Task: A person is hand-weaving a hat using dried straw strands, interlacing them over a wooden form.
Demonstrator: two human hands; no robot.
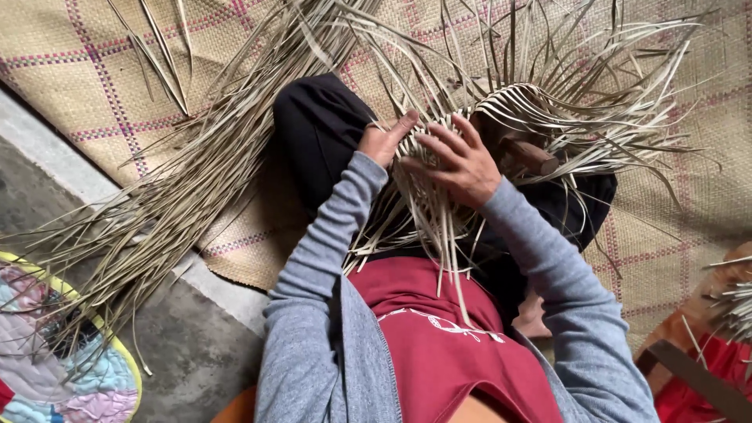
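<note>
Woven strips (439,149) pressed under spread right fingers (442,145); left hand (384,141) pinched strip edge beside them; strip lengths trailed toward lap.

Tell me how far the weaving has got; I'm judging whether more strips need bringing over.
A small curved woven patch looks done. In hand: the left hand and right hand both press on the strips beside it. Left: most of it, since long loose strips fan out unwoven, and a big bundle of strips lies on the mat.
</note>
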